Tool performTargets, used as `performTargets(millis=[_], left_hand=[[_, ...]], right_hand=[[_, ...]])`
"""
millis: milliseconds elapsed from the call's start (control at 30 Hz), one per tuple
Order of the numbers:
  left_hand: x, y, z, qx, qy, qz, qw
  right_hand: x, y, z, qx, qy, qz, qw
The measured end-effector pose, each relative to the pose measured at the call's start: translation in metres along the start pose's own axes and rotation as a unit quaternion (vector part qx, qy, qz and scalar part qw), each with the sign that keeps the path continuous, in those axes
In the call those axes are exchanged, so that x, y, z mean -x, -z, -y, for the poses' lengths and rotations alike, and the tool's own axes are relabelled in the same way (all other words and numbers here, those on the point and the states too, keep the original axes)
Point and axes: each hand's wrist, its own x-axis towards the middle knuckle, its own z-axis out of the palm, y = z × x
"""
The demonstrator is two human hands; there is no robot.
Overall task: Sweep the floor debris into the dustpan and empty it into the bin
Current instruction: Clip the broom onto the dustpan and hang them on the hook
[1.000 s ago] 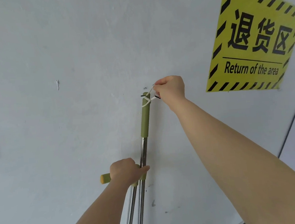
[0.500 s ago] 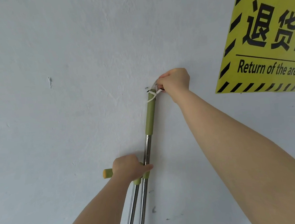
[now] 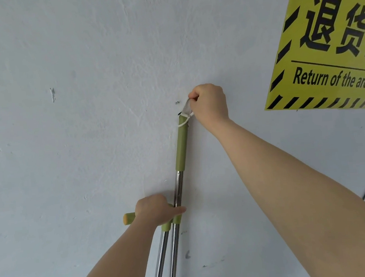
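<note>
Since 1 second ago our right hand [image 3: 209, 104] has carried the white cord loop [image 3: 186, 115] in toward the wall [image 3: 69, 158]. The loop then stood out clear of the pole's tip, and now it lies bunched close against the plaster just above it. Over the last 0.5 second both hands sit almost where they were, while the yellow sign [image 3: 327, 46] has slid further toward the right edge of view.

Our right hand is clenched, thumb and forefinger pinching the top of the loop, knuckles near the wall. The loop runs down from the pinch to the top of the broom handle [image 3: 182, 148]. That handle stands close to upright against the wall, its long axis running bottom to top with a slight lean to the right. Its green grip end points up at our right hand, and the bare steel shaft drops out of the bottom edge of view.

Our left hand [image 3: 155, 212] is wrapped around the green crossbar grip of the dustpan handle [image 3: 161, 253], with 1 digit stretched across the broom's steel shaft, holding the 2 poles together. The crossbar lies level, its orange-tipped end pointing left. The dustpan's steel pole runs just beside the broom's and also leaves view at the bottom.
</note>
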Motion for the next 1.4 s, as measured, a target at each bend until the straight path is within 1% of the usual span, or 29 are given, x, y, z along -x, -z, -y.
performTargets(millis=[100,200,267,333,467,567,767,1100,1267,1400], left_hand=[[0.000,-0.008,0.001,0.003,0.005,0.007,1.000],[-0.001,-0.014,0.002,0.004,0.007,0.013,1.000],[-0.001,-0.016,0.001,0.007,0.009,0.014,1.000],[-0.002,-0.019,0.001,0.010,0.009,0.018,1.000],[0.002,-0.037,0.007,0.017,0.015,0.051,0.998],[0.006,-0.049,0.009,0.010,0.020,0.032,0.999],[0.001,-0.050,0.007,0.009,0.020,0.019,1.000],[-0.003,-0.052,0.003,0.014,-0.003,0.067,0.998],[-0.005,-0.050,0.003,-0.007,-0.035,0.092,0.995],[-0.005,-0.052,0.004,0.005,-0.042,0.102,0.994]], right_hand=[[0.004,-0.004,-0.001,-0.034,0.001,-0.021,0.999],[0.004,-0.007,-0.001,-0.101,-0.053,-0.039,0.993],[0.005,-0.009,-0.001,-0.155,-0.087,-0.040,0.983],[0.008,-0.011,-0.001,-0.186,-0.107,-0.037,0.976],[0.020,-0.017,-0.004,-0.256,-0.176,-0.037,0.950],[0.029,-0.018,-0.006,-0.295,-0.199,-0.033,0.934],[0.030,-0.016,-0.005,-0.295,-0.209,-0.028,0.932],[0.039,-0.018,-0.010,-0.269,-0.239,0.004,0.933],[0.050,-0.023,-0.019,-0.251,-0.258,0.016,0.933],[0.055,-0.026,-0.022,-0.261,-0.263,0.020,0.929]])
